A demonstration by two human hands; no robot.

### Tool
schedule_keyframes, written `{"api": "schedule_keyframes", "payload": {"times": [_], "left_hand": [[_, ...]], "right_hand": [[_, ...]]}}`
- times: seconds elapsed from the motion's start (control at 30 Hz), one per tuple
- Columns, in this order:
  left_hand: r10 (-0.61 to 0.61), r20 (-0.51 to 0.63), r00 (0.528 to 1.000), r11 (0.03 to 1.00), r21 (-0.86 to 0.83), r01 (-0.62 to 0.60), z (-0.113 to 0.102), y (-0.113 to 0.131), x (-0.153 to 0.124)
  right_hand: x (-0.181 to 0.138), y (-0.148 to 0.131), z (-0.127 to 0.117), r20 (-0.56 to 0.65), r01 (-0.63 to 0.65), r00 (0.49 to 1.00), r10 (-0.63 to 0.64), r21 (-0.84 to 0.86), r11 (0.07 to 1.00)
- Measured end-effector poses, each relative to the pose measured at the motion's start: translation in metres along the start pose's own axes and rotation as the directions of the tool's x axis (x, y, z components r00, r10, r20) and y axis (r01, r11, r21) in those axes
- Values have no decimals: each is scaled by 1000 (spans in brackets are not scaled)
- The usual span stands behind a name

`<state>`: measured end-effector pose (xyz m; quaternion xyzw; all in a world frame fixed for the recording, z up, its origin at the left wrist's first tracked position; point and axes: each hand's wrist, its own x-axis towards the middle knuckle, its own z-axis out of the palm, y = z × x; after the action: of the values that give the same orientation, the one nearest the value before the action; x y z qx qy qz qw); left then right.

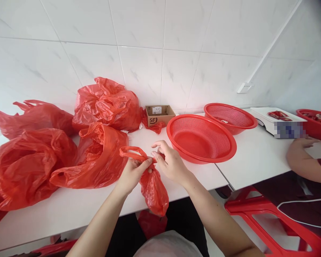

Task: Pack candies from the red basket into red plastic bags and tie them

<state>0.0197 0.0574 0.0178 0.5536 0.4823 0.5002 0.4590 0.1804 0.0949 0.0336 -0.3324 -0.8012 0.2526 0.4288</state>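
A small red plastic bag [154, 192] hangs just over the table's front edge, its lower part bulging and its neck gathered. My left hand [133, 171] is closed on the gathered neck, thumb pressed on top, with a loop handle sticking up to the left. My right hand [171, 162] is at the same neck from the right, its fingers curled round a bit of red plastic; thumb and index finger show a gap between them. What the bag contains cannot be made out.
Several large red bags [107, 103] fill the left. Behind are a small cardboard box [160, 116] and two red mesh baskets [202, 137]. Rightward are a white scale [267, 119] with red packets, a red basin [317, 126], a co-worker's arm [303, 157] and a red stool [270, 217].
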Motion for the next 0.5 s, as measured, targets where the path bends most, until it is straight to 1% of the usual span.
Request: {"api": "schedule_keyframes", "payload": {"times": [0.07,0.17,0.23,0.3,0.37,0.4,0.47,0.5], "left_hand": [[0,21,1000,999,-36,1,-1,3,-1],[-3,47,999,995,-104,8,-5,2,-4],[-1,27,1000,994,-105,4,-6,-2,-5],[20,-7,1000,999,-43,-20,-7,-8,-6],[85,-13,996,995,57,-85,-7,-13,-5],[127,7,992,987,99,-127,-7,-15,-5],[184,70,980,971,145,-193,-9,-17,-3],[187,100,977,967,155,-201,-10,-17,-2]], "right_hand": [[-6,-7,0,-52,-54,997,59,90,994],[-19,-14,4,-88,-164,979,182,183,969],[-27,-13,9,-91,-238,962,259,194,952],[-32,-8,14,-76,-286,950,302,175,942],[-34,0,16,-76,-289,951,298,116,950],[-34,3,16,-89,-268,958,274,72,961],[-33,9,13,-113,-193,975,191,-8,981],[-32,12,12,-108,-150,983,146,-21,989]]}}
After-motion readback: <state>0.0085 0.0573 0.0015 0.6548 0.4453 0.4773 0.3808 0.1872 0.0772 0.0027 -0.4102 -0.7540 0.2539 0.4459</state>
